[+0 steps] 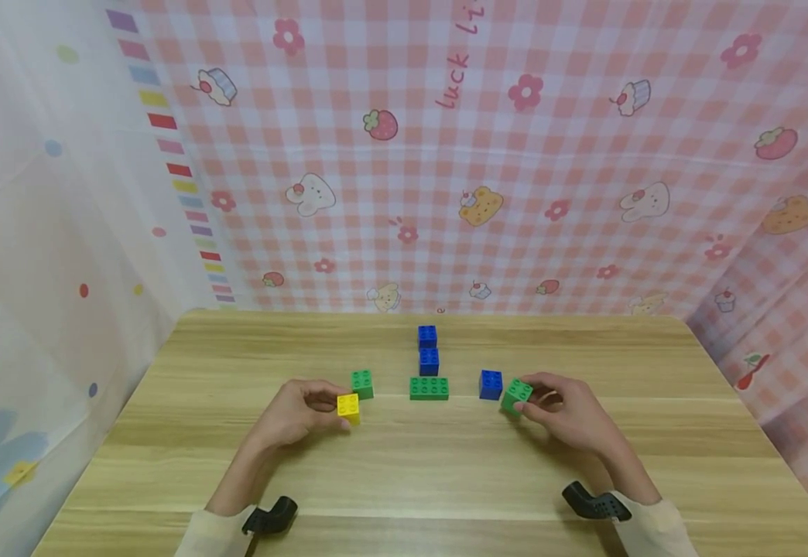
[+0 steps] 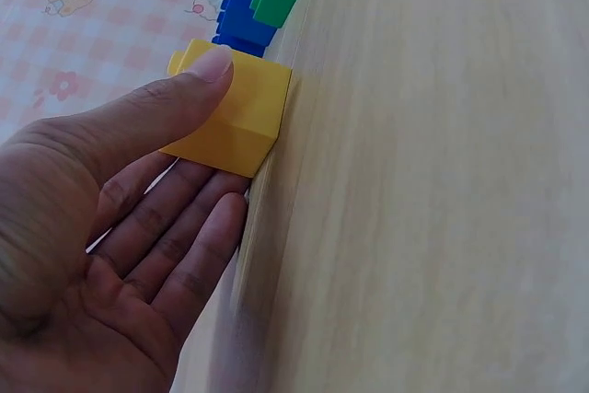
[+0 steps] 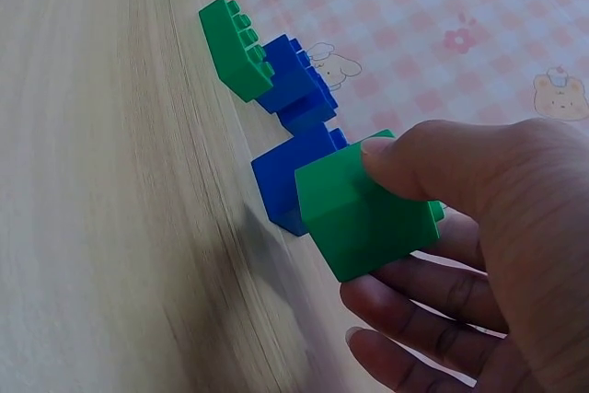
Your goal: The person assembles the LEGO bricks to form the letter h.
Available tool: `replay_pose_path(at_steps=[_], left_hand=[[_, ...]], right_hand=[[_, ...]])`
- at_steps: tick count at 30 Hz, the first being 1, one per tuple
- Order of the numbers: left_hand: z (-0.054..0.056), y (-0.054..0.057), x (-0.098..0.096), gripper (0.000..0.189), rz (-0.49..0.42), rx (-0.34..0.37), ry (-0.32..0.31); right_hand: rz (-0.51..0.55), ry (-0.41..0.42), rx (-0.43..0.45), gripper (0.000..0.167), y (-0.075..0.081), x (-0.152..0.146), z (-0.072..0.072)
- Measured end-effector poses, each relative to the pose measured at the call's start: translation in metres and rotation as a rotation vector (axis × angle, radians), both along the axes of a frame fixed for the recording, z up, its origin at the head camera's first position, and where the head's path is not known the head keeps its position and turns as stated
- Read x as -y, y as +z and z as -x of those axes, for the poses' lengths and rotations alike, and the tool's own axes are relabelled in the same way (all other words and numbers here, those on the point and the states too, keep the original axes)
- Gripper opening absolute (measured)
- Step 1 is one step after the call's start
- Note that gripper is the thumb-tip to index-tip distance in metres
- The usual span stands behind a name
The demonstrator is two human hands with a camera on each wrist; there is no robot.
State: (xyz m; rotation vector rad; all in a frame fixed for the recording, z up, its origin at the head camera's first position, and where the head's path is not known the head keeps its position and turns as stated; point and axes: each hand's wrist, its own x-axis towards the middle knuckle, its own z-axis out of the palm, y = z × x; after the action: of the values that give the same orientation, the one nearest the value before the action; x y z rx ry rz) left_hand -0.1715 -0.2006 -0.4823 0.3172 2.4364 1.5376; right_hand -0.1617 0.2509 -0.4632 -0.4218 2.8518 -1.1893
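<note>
My left hand (image 1: 298, 411) pinches a square yellow building block (image 1: 348, 408) between thumb and fingers, low at the tabletop. Just behind that block stands a square green block (image 1: 362, 384). On the other side, my right hand (image 1: 566, 406) holds another square green block (image 1: 518, 397), tilted, with the thumb on its near face (image 3: 354, 204). Left of it, close by, sits a square blue block (image 1: 491, 384). Between the hands lies a long green block (image 1: 429, 388) with two rows of studs. Two more blue blocks stand behind it, a nearer one (image 1: 429, 361) and a farther one (image 1: 427, 336).
The wooden table (image 1: 404, 480) reaches back to a pink checked cloth (image 1: 404, 178) hanging behind it. A pale dotted cloth (image 1: 63, 232) hangs at the left. Black wrist pieces (image 1: 270, 516) show at both sleeves.
</note>
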Motion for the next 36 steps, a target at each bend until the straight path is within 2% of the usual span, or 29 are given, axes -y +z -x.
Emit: replay_pose_path(at_steps=[11,27,36], left_hand=[[-0.003,0.0,-0.006,0.041,-0.004,-0.005,-0.003],[-0.005,-0.002,-0.014,0.039,-0.024,0.003,0.035],[-0.007,0.0,-0.023,0.039,-0.045,0.015,0.025]], right_hand=[[0.021,0.023,-0.007,0.039,0.0,0.005,-0.001],[0.079,0.039,0.018,0.037,0.006,0.012,-0.004],[0.086,0.05,0.004,0.035,0.01,0.014,-0.006]])
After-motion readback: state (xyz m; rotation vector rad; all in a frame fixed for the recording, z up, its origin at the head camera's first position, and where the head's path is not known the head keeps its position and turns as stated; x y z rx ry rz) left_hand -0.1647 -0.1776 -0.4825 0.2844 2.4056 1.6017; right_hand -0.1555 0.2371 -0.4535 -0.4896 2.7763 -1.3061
